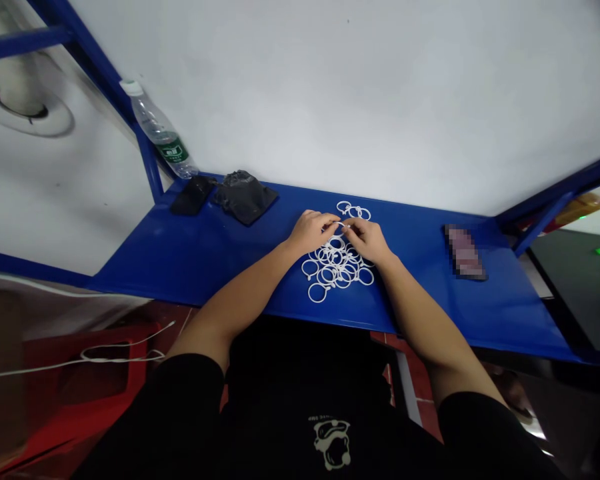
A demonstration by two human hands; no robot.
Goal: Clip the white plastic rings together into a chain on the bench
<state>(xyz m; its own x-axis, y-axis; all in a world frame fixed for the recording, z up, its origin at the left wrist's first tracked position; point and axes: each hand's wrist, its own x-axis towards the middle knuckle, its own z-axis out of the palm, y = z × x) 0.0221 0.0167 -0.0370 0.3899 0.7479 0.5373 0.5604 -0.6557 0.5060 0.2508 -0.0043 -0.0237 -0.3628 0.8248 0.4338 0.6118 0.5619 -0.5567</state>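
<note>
Between my two hands is a thin white ring point(339, 224), pinched by the fingers on both sides. My left hand point(313, 230) is closed on its left side, and my right hand point(365, 239) grips it near a small knob on the right. Just below the hands lies a pile of similar white plastic rings point(337, 263), overlapping on the blue table. Beyond my fingers a few more rings point(356, 212) lie near the wall. Fingertip detail is too small to make out fully.
The blue table point(250, 267) meets a white wall. At its left stand a plastic water bottle point(165, 137), a black phone-like object point(193, 195) and a black drawstring pouch point(246, 197). A blurred-out phone-like object point(465, 253) lies at right. A red stool point(100, 367) is below left.
</note>
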